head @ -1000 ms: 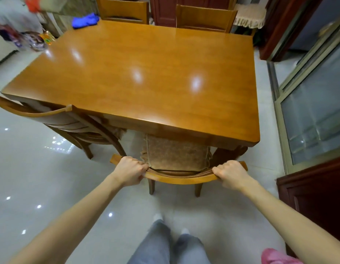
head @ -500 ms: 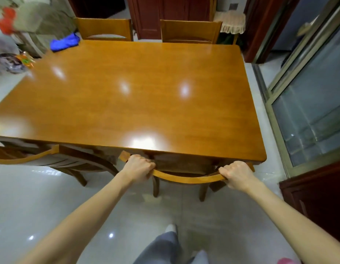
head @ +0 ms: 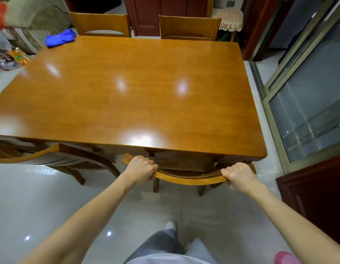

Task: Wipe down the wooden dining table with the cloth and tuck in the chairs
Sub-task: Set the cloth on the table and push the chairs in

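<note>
The near chair (head: 188,180) stands at the right half of the table's front edge. Its brown seat cushion (head: 182,163) is mostly under the tabletop and its curved top rail is just clear of the edge. The left hand (head: 141,169) grips the left end of that rail, fingers curled over the top. The right hand (head: 238,175) grips the right end the same way, with both arms stretched forward.

The wooden dining table (head: 127,96) is glossy, with ceiling lights reflected in it. The blue cloth (head: 60,38) lies bunched at the far left corner. From this angle it is hard to say whether it rests on the tabletop or on something just behind it.

A second chair (head: 51,159) stands at the left of the near side, angled, with its back well out from the edge. The far left chair (head: 102,24) and far right chair (head: 188,27) stand close against the opposite side.

Grey trousers (head: 161,242) and pale footwear show below, on a shiny tiled floor (head: 41,197). A glass sliding door (head: 308,101) runs along the right, with a dark red cabinet (head: 318,197) nearer the person. A stool with a fringed cover (head: 227,19) stands beyond the far right corner.
</note>
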